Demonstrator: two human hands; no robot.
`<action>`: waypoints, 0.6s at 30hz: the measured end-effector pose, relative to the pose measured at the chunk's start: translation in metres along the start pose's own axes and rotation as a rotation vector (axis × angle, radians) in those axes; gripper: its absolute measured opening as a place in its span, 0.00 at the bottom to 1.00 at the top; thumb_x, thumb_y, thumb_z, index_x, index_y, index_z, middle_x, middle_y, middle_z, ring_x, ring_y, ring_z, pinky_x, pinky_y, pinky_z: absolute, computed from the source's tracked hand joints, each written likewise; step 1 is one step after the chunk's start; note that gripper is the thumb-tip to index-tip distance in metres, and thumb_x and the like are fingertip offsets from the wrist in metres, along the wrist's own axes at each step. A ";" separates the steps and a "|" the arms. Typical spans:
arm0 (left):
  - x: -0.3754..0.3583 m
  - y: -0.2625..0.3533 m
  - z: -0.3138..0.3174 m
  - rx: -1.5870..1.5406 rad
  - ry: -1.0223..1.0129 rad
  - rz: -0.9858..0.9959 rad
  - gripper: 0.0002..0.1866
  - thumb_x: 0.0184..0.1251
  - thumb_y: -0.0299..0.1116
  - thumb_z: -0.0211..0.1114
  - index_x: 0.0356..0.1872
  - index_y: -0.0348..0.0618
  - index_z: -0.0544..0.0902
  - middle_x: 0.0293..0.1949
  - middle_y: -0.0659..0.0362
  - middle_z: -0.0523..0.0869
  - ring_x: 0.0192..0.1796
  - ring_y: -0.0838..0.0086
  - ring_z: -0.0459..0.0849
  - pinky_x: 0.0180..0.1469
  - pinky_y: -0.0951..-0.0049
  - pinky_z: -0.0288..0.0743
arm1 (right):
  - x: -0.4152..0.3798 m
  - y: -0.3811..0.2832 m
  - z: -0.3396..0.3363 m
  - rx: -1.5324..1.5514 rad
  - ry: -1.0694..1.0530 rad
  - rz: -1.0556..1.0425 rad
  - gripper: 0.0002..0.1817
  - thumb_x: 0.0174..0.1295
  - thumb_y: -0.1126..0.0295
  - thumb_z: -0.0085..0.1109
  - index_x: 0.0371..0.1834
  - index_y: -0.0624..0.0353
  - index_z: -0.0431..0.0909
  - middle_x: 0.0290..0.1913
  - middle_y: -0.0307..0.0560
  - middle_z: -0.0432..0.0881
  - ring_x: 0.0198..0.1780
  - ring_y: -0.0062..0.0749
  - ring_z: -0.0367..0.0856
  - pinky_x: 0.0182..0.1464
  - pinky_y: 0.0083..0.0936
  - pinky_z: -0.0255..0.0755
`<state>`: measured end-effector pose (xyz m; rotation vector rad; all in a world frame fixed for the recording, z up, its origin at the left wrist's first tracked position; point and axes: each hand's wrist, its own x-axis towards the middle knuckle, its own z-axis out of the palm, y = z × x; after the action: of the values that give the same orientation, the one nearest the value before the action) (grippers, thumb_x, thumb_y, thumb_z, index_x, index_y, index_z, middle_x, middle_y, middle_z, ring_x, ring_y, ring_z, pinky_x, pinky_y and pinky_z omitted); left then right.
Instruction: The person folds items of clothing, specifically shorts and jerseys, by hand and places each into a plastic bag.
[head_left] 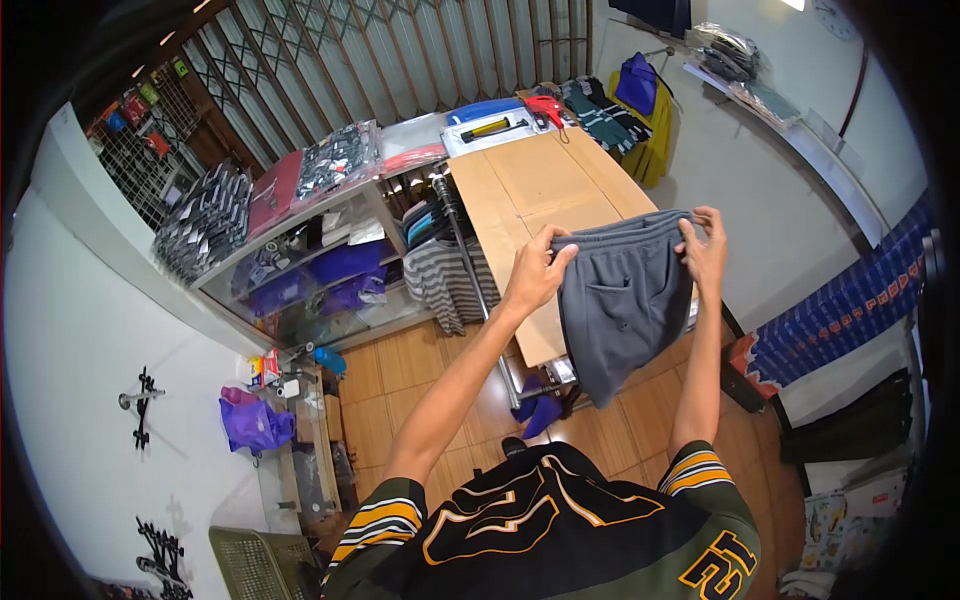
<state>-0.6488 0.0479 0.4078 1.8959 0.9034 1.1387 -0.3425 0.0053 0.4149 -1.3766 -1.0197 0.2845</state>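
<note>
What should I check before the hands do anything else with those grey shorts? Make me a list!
1. Left hand on one end of the waistband: ok.
2. Right hand on the other end: ok.
3. Grey shorts free of creases: not ok, folds show.
4. Red item away from both hands: ok, near the tabletop's far end.
5. Side facing away clean: cannot tell, hidden.

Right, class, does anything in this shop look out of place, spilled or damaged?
Nothing looks spilled or damaged. The grey shorts hang from the left hand and right hand. One possible oddity: a purple item low by the table's near end, seemingly loose at floor level; what it is, I can't tell.
</note>
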 end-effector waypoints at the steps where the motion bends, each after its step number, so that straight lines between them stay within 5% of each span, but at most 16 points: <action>1: 0.007 -0.029 -0.001 -0.034 0.012 -0.054 0.12 0.73 0.31 0.67 0.50 0.35 0.80 0.35 0.57 0.85 0.31 0.82 0.81 0.32 0.79 0.74 | 0.003 0.013 0.020 -0.027 -0.001 -0.001 0.17 0.67 0.70 0.69 0.55 0.57 0.74 0.49 0.49 0.83 0.22 0.20 0.82 0.17 0.17 0.69; 2: 0.009 -0.054 -0.002 0.005 0.052 -0.042 0.14 0.72 0.33 0.68 0.50 0.34 0.81 0.46 0.48 0.88 0.42 0.72 0.88 0.42 0.74 0.81 | 0.005 0.034 0.037 -0.021 -0.024 0.020 0.17 0.67 0.70 0.69 0.54 0.57 0.74 0.48 0.48 0.84 0.22 0.22 0.82 0.17 0.18 0.70; 7: -0.003 -0.144 -0.009 0.048 0.045 -0.207 0.16 0.68 0.38 0.71 0.47 0.35 0.83 0.41 0.47 0.90 0.46 0.64 0.90 0.48 0.66 0.81 | -0.011 0.110 0.110 -0.280 -0.003 -0.011 0.15 0.64 0.70 0.71 0.49 0.59 0.74 0.42 0.52 0.85 0.22 0.33 0.85 0.27 0.30 0.77; 9: -0.008 -0.161 -0.011 0.094 0.038 -0.225 0.15 0.69 0.38 0.70 0.47 0.37 0.83 0.34 0.50 0.89 0.42 0.67 0.89 0.45 0.67 0.81 | -0.022 0.147 0.127 -0.325 0.003 0.042 0.16 0.63 0.69 0.71 0.49 0.57 0.76 0.45 0.53 0.87 0.35 0.42 0.90 0.38 0.35 0.80; 12: -0.014 -0.185 -0.016 0.160 -0.071 -0.326 0.14 0.69 0.39 0.71 0.46 0.38 0.83 0.24 0.59 0.83 0.26 0.78 0.81 0.31 0.71 0.75 | -0.038 0.148 0.141 -0.638 0.078 0.019 0.19 0.63 0.68 0.71 0.53 0.57 0.75 0.49 0.54 0.87 0.41 0.47 0.89 0.45 0.40 0.80; 17: -0.014 -0.209 -0.018 -0.145 -0.135 -0.316 0.15 0.68 0.40 0.72 0.43 0.37 0.83 0.27 0.52 0.88 0.28 0.70 0.85 0.34 0.67 0.77 | -0.070 0.117 0.150 -0.588 0.169 0.103 0.22 0.65 0.70 0.66 0.59 0.64 0.72 0.64 0.63 0.76 0.41 0.49 0.89 0.49 0.46 0.79; 18: -0.014 -0.213 -0.021 -0.135 -0.173 -0.300 0.15 0.68 0.39 0.72 0.43 0.37 0.83 0.27 0.52 0.88 0.28 0.71 0.86 0.34 0.68 0.77 | -0.074 0.116 0.151 -0.573 0.105 0.159 0.23 0.66 0.72 0.63 0.63 0.66 0.72 0.66 0.66 0.72 0.49 0.52 0.87 0.56 0.46 0.77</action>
<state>-0.7141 0.1441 0.2273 1.6545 0.9508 0.8222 -0.4511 0.0817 0.2593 -1.9731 -0.9415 0.0301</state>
